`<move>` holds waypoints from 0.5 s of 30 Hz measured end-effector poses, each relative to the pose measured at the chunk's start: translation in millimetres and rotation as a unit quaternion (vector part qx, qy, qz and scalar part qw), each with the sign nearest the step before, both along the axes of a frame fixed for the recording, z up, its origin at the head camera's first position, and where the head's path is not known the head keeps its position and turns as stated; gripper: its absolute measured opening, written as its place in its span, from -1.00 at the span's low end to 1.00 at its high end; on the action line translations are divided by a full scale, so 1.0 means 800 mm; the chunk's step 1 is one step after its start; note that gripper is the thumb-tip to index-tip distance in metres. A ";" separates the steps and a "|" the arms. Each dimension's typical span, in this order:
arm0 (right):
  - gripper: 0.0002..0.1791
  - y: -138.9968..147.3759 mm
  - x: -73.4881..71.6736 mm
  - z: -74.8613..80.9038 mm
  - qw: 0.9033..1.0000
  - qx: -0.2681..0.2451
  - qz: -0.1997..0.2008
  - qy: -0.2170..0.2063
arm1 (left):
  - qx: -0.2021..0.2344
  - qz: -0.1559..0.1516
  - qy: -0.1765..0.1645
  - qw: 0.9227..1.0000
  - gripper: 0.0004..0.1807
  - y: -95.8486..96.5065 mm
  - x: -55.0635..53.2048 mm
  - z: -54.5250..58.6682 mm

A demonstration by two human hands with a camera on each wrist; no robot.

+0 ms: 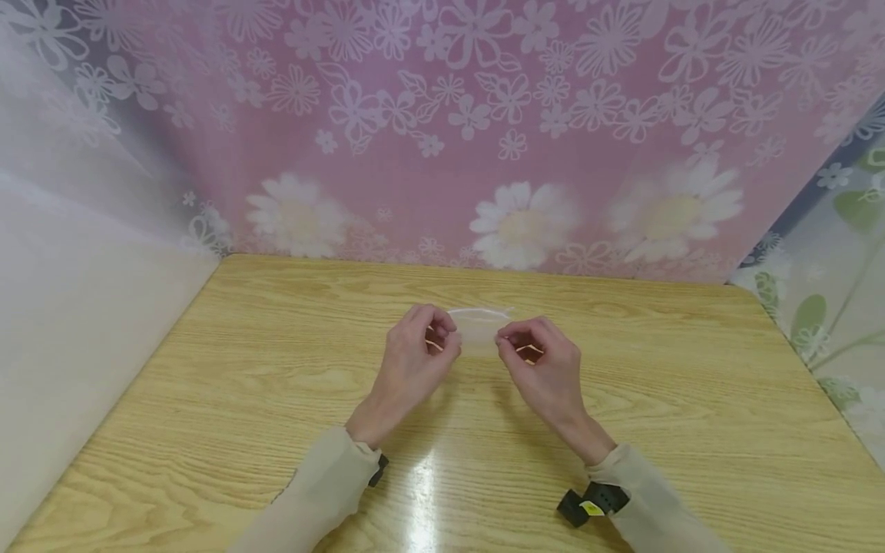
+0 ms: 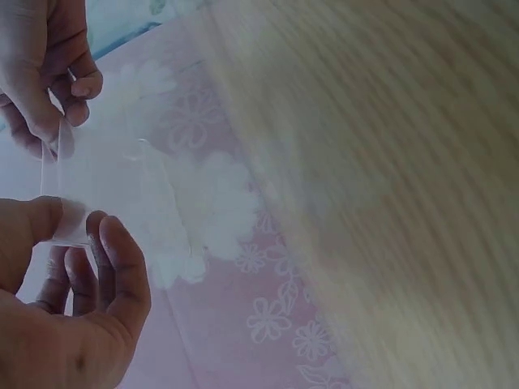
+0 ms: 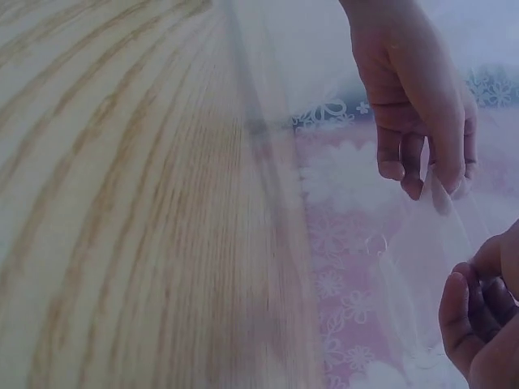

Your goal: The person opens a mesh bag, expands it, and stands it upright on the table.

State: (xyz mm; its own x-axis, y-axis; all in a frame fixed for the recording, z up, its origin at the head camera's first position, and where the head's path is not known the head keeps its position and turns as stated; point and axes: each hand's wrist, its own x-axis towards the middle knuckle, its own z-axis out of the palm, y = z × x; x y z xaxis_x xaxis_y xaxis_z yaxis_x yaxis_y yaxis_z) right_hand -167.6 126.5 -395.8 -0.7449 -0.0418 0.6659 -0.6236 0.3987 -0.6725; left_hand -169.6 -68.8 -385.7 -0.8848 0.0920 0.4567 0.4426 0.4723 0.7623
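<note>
Between both hands, clear plastic

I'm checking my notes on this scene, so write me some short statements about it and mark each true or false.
1. The left hand and right hand both pinch the clear plastic film. True.
2. The tabletop is plain white. False: it shows yellowish wood grain.
3. A black strap with a yellow label is near the right wrist. True.
4. Both sleeves are black. False: they are beige.
5. White flowers pattern the pink backdrop. True.
</note>
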 end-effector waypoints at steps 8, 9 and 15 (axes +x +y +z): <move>-0.71 -0.003 0.002 0.000 1.000 0.011 0.006 0.002 | -0.053 0.038 0.036 0.997 -0.84 -0.001 -0.001 0.000; -0.72 -0.004 0.003 0.001 1.000 0.013 0.007 0.002 | -0.065 0.044 0.041 0.996 -0.83 -0.001 0.000 0.001; -0.76 -0.005 0.002 0.001 1.000 0.010 -0.009 -0.012 | -0.088 0.009 0.061 0.994 -0.86 -0.004 0.004 0.004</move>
